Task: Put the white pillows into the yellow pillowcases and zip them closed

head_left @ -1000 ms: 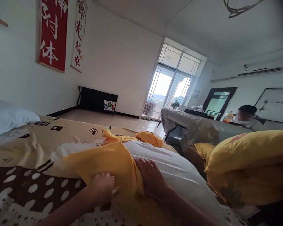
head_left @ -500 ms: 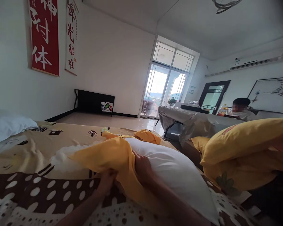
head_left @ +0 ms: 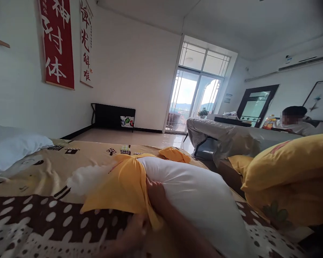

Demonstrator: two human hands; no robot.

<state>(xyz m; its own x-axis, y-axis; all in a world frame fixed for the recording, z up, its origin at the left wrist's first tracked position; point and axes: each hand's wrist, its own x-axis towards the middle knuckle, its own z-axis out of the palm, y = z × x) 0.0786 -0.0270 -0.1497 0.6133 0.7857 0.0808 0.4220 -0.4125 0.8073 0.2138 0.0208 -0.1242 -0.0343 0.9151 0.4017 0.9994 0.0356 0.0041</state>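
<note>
A white pillow (head_left: 201,193) lies on the bed with its far end inside the mouth of a yellow pillowcase (head_left: 118,186). My right hand (head_left: 156,193) is closed at that mouth, gripping the pillow's end; its fingertips are partly covered by the cloth. Lower down, my left hand (head_left: 136,229) is dim and smeared, its fingers curled at the bottom edge of the pillowcase. The left part of the case lies flat and slack over the bedding.
Patterned bedding (head_left: 91,222) spreads under everything. A bunched yellow cloth (head_left: 174,154) lies beyond the pillow. Yellow-covered pillows (head_left: 290,168) are piled at right, another white pillow (head_left: 16,148) at left. Behind stands a plastic-covered table (head_left: 226,132); a person (head_left: 296,120) sits beyond it.
My left hand has moved down and to the right, drawing the lower edge of the pillowcase. The case's left flap has dropped flatter. My right hand stays at the opening. The view has turned slightly left.
</note>
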